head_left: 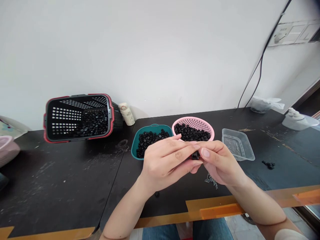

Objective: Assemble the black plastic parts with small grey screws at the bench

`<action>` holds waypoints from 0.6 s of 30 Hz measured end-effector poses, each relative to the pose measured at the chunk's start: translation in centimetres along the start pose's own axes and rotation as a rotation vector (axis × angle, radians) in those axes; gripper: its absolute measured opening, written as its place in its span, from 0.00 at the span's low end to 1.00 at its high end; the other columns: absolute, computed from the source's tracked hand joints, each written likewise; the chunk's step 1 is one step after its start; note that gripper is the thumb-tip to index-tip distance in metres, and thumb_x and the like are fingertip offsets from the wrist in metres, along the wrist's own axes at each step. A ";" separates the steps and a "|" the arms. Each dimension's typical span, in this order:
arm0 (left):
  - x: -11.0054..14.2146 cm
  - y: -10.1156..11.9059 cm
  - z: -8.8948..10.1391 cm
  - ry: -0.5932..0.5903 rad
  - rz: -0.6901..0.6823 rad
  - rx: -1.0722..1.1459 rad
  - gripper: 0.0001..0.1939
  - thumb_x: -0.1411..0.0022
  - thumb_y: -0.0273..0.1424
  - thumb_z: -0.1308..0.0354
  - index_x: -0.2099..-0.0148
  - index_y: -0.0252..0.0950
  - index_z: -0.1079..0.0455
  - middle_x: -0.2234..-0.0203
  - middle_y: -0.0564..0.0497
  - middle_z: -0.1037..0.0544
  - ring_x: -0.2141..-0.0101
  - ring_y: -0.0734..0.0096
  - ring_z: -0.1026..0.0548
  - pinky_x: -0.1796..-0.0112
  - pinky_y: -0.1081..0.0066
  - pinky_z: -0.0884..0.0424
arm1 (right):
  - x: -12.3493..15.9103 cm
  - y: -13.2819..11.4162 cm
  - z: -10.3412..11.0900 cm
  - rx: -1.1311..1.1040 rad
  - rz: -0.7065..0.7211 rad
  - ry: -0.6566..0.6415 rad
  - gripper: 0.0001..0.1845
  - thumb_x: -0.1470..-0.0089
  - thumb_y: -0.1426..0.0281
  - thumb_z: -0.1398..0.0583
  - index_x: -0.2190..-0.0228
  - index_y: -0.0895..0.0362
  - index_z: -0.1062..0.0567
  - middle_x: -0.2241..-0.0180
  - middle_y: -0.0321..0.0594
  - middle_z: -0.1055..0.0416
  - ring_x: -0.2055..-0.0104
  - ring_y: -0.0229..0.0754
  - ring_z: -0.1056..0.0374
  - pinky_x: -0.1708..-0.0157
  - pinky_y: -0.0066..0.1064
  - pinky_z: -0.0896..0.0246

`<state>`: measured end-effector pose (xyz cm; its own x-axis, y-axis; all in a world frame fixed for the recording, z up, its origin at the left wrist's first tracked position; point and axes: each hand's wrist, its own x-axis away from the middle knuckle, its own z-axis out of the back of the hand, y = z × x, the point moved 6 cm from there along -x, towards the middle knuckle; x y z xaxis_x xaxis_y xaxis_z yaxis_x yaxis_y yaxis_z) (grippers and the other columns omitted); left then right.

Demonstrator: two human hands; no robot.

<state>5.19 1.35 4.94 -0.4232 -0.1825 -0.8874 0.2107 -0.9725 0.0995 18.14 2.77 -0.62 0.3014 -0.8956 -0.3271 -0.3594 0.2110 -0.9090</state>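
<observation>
Between my two hands, above the front of the black table, is a small black plastic part (195,155), mostly covered by fingers. My left hand (167,160) pinches it from the left with fingers closed around it. From the other side, the thumb and fingers of my right hand (220,161) press on the same part. Behind my hands stand a teal tray (134,146) of small black round parts and a pink basket (211,126) of black parts. Several small metal screws or pins (211,181) lie under my right hand.
A black basket with red trim (111,116) holding black pieces stands at the back left, a white bottle (127,115) beside it. On the right are a clear plastic container (240,140), a few black parts (268,165) and a white pump bottle (296,120). Orange tape (222,211) lines the front edge.
</observation>
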 end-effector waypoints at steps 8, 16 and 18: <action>0.0 0.1 0.2 -0.044 0.021 -0.002 0.12 0.40 0.29 0.40 0.53 0.38 0.27 0.64 0.52 0.19 0.62 0.71 0.21 0.55 0.69 0.24 | -0.2 0.5 -0.1 -0.040 -0.069 -0.037 0.13 0.48 0.60 0.36 0.73 0.58 0.20 0.76 0.40 0.24 0.76 0.38 0.27 0.75 0.27 0.28; 0.2 0.1 0.3 -0.039 0.021 -0.041 0.13 0.40 0.28 0.40 0.52 0.38 0.27 0.62 0.50 0.20 0.61 0.71 0.22 0.58 0.73 0.24 | -0.3 2.0 -0.7 -0.209 -0.120 0.034 0.15 0.54 0.58 0.33 0.75 0.58 0.21 0.80 0.37 0.26 0.79 0.35 0.29 0.77 0.25 0.28; 0.2 0.1 0.3 -0.042 0.022 -0.052 0.13 0.40 0.29 0.40 0.51 0.38 0.28 0.62 0.50 0.20 0.62 0.71 0.22 0.60 0.74 0.24 | -0.3 2.2 -0.8 -0.227 -0.131 0.044 0.16 0.55 0.57 0.32 0.76 0.58 0.23 0.80 0.37 0.27 0.81 0.34 0.31 0.78 0.25 0.30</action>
<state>4.87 1.17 4.90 -0.4547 -0.2104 -0.8654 0.2653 -0.9596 0.0939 16.55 3.19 -2.35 0.3213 -0.9268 -0.1944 -0.5103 0.0035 -0.8600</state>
